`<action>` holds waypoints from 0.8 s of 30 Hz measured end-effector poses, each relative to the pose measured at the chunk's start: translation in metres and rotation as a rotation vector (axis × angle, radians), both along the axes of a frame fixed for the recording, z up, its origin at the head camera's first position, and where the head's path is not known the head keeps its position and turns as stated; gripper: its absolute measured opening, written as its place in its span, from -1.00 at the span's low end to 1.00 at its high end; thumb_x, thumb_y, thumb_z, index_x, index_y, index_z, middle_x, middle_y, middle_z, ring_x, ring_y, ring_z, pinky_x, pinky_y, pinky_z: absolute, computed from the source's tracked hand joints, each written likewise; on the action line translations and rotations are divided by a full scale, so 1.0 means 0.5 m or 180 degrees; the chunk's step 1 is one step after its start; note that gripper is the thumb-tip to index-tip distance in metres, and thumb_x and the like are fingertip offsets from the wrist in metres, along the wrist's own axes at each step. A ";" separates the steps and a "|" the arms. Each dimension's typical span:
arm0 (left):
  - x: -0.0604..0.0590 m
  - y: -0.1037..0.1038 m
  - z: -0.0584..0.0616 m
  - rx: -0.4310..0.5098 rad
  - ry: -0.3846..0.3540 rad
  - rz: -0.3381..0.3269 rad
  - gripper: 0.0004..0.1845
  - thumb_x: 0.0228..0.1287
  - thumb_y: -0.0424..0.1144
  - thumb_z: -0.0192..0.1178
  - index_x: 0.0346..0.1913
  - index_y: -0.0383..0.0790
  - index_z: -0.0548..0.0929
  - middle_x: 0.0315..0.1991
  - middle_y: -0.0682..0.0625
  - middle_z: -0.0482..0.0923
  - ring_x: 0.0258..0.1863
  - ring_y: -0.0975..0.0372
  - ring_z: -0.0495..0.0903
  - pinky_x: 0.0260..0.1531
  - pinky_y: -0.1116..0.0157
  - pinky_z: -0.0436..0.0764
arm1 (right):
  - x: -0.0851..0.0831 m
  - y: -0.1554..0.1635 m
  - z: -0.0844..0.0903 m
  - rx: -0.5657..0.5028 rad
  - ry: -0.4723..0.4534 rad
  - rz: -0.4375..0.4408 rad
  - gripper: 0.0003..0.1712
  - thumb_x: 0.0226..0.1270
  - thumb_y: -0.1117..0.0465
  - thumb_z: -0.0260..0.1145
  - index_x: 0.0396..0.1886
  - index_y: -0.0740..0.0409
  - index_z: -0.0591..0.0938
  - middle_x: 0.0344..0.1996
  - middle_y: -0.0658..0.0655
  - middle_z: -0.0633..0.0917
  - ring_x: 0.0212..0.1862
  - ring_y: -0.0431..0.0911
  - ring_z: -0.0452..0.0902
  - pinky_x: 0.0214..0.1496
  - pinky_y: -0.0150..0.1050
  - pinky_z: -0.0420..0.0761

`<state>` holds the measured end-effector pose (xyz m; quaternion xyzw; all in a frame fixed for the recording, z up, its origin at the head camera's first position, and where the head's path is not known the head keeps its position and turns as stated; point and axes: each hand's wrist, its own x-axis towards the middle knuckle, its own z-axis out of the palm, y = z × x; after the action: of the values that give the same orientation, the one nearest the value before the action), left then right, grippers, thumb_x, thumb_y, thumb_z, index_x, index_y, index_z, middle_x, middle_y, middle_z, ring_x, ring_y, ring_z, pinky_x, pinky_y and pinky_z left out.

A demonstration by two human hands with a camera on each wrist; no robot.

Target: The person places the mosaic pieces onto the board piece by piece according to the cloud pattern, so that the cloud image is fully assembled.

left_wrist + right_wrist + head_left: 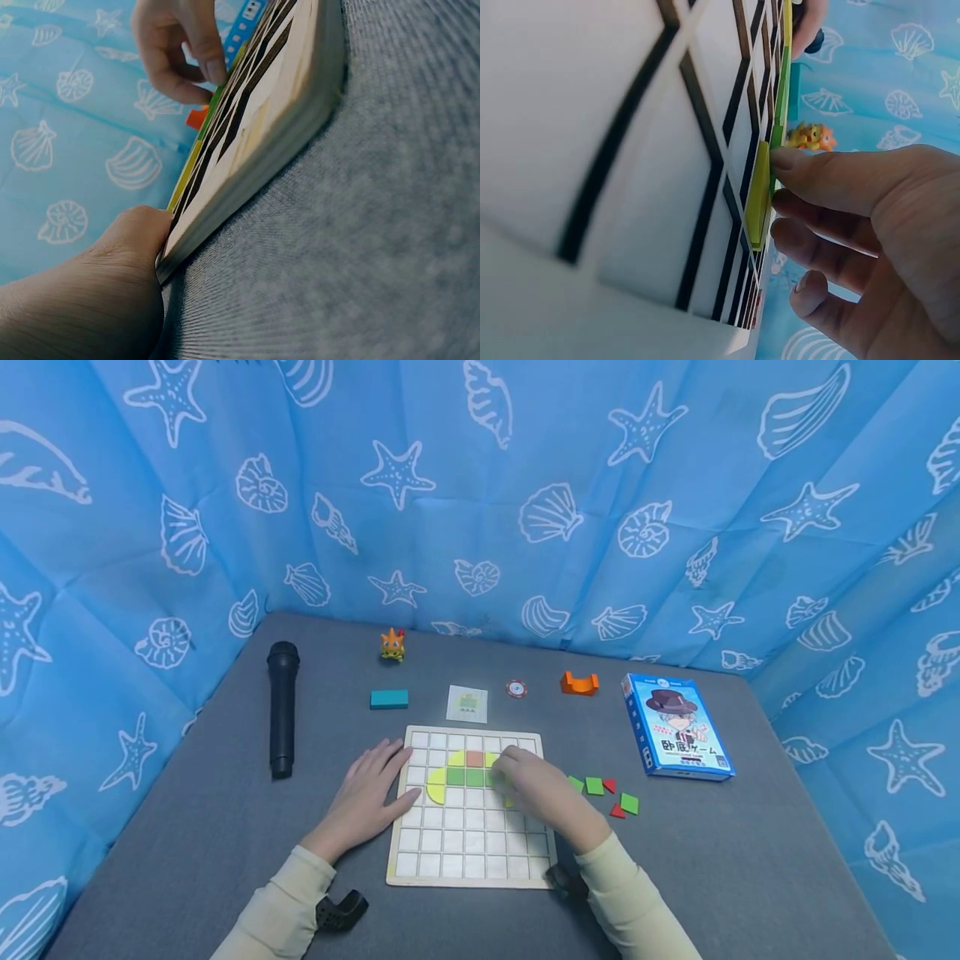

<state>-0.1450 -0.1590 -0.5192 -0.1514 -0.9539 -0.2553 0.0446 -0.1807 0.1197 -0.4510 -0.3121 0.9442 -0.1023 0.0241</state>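
A white wooden grid board (453, 842) lies on the table with yellow quarter-round tiles (436, 792), green square tiles (475, 777) and a brown square tile (475, 758) in its upper cells. My left hand (369, 793) rests at the board's left edge, fingers extended and thumb on the rim. Over the right part of the coloured tiles, my right hand (536, 789) has its fingers curled. In the right wrist view its thumb and fingertips pinch a green tile (775, 174) beside a yellow tile (758, 202). From the head view, the fingers hide that spot.
Loose green tiles (629, 803) and red triangles (618, 811) lie right of the board. Behind it are a pattern card (467, 703), teal block (389, 699), chip (516, 689), orange figure (392, 645) and orange arch (580, 683). A microphone (282, 710) and game box (678, 727) flank them.
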 end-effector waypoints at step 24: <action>-0.003 0.001 0.001 -0.0021 0.0014 0.0019 -0.28 0.31 0.16 0.09 0.44 -0.10 0.27 0.44 -0.13 0.18 0.47 -0.02 0.06 0.38 -0.12 0.06 | 0.000 0.076 0.020 0.0027 0.0155 -0.0301 -0.67 0.14 0.27 0.45 -0.06 0.05 0.68 -0.13 0.01 0.66 -0.12 -0.11 0.55 -0.02 -0.12 0.60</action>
<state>-0.1463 -0.1585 -0.5185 -0.1493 -0.9551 -0.2518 0.0469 -0.1806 0.1577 -0.4411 -0.2695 0.9586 -0.0918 -0.0024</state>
